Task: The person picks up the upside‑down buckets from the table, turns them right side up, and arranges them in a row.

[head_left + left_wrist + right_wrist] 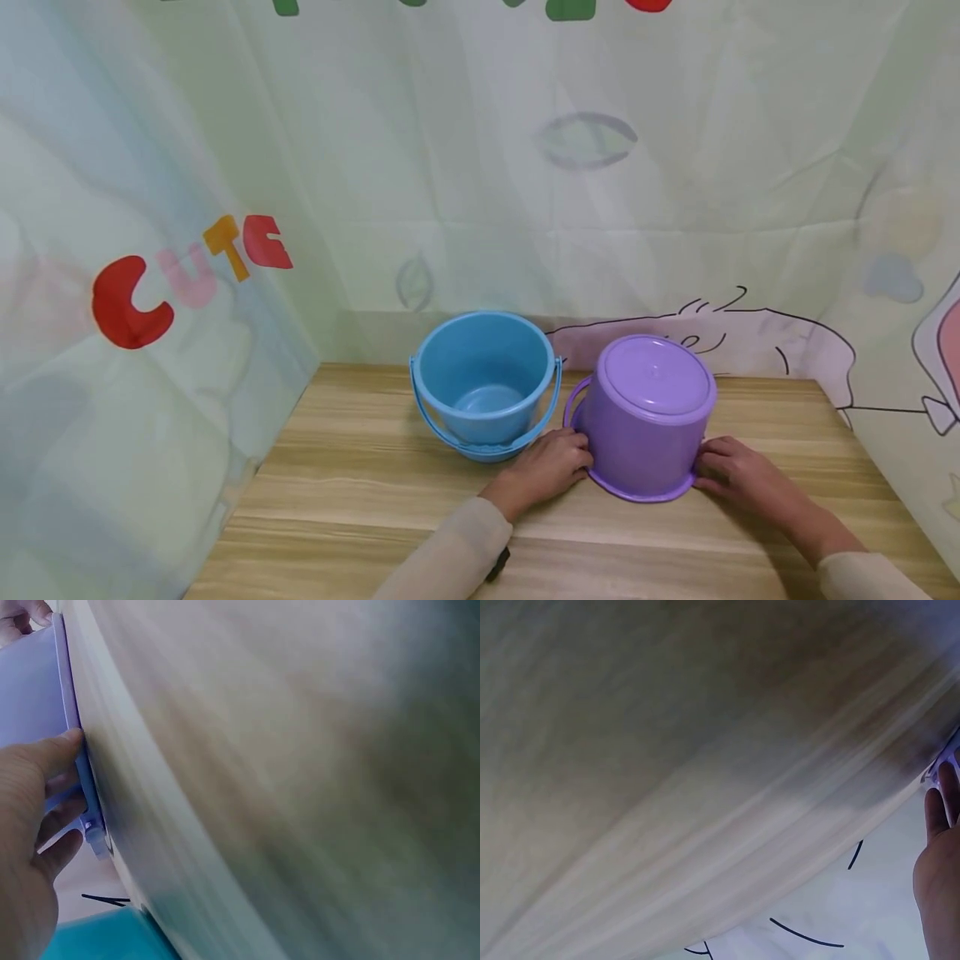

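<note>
A purple bucket (648,442) stands upside down on the wooden table, base up and rim down, its handle sticking out on the left side. My left hand (546,467) grips the rim on the left; in the left wrist view the thumb and fingers of that hand (30,802) lie around the rim of the bucket (30,694). On the opposite side my right hand (750,479) holds the rim low near the tabletop. The right wrist view catches only part of this hand (941,862) at its edge. Left of the purple one, a blue bucket (480,427) sits upright with its handle lowered to the front.
The wooden table (337,500) ends at a printed cloth (450,192) hanging behind it, and more cloth hangs at both sides. The blue bucket stands close to my left hand, near the table's back edge.
</note>
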A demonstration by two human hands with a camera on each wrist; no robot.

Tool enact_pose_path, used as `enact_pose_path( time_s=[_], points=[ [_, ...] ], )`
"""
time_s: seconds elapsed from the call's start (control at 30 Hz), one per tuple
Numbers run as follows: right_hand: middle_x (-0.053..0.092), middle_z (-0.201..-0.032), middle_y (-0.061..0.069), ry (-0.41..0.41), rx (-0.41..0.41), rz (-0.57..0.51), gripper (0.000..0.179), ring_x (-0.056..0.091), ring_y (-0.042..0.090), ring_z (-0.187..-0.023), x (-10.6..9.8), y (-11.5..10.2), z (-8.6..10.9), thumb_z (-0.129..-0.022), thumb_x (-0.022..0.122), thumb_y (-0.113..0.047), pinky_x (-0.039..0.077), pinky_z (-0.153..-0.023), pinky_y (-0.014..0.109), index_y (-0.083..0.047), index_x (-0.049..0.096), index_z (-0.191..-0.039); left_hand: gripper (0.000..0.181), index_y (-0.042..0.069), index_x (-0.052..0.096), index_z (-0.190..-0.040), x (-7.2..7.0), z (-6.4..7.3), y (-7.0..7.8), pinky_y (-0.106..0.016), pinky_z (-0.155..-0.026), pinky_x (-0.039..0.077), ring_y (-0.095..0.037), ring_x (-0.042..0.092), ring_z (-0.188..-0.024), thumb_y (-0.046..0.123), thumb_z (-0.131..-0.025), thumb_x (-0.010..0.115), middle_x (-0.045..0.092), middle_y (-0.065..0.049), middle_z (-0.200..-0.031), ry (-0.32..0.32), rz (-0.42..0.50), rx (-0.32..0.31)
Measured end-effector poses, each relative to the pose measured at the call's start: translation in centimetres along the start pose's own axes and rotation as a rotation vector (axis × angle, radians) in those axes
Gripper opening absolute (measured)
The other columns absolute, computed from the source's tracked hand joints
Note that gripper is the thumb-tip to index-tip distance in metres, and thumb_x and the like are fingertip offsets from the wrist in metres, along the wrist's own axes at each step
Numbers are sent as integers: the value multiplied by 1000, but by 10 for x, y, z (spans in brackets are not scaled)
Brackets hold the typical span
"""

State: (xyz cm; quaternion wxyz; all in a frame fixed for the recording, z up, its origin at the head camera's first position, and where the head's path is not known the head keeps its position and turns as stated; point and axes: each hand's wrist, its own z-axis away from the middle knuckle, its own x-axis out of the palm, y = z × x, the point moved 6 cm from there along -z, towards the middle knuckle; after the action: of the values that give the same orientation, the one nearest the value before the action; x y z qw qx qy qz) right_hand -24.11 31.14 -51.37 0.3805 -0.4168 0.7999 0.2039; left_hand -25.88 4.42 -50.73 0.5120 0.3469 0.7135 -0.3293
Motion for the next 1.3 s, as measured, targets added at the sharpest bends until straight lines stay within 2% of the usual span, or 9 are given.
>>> enact_pose_path(
  time_s=[0.13,0.43,0.6,0.87,1.3],
  points=[
    [68,-94,-6,13,-16,-9,49,64,16,-85,1,0,0,-105,46,-52,53,-80,26,-17,72,-84,12,25,78,-85,0,0,1,-22,-75,47,-10,57,-84,25,-96,73,62,8,-89,12,-9,-4],
    [68,-94,-5,10,-34,12,51,64,18,-84,3,0,-1,-107,41,-50,53,-77,28,-17,73,-84,17,25,76,-81,-2,-1,0,-21,-70,46,-10,56,-80,22,-97,71,60,8,-87,30,-28,-36],
    [69,-94,-3,16,-57,18,49,65,20,-84,3,-1,-1,-107,42,-48,55,-78,29,-17,73,-84,20,24,75,-80,1,-1,-1,-20,-67,44,-9,54,-79,21,-99,68,59,9,-86,20,-22,-66],
    [70,-90,-2,32,-125,71,56,64,20,-83,4,-4,-2,-111,34,-39,53,-78,28,-16,75,-81,19,24,75,-81,3,-1,-2,-19,-68,45,-9,55,-80,21,-98,69,60,9,-87,28,-18,-62],
    [72,-92,0,26,-83,83,58,67,20,-83,2,-6,-1,-110,33,-40,55,-79,28,-14,77,-83,18,23,76,-83,-1,-2,-1,-19,-70,46,-9,56,-83,22,-99,68,60,8,-89,24,-4,-61]
  ],
)
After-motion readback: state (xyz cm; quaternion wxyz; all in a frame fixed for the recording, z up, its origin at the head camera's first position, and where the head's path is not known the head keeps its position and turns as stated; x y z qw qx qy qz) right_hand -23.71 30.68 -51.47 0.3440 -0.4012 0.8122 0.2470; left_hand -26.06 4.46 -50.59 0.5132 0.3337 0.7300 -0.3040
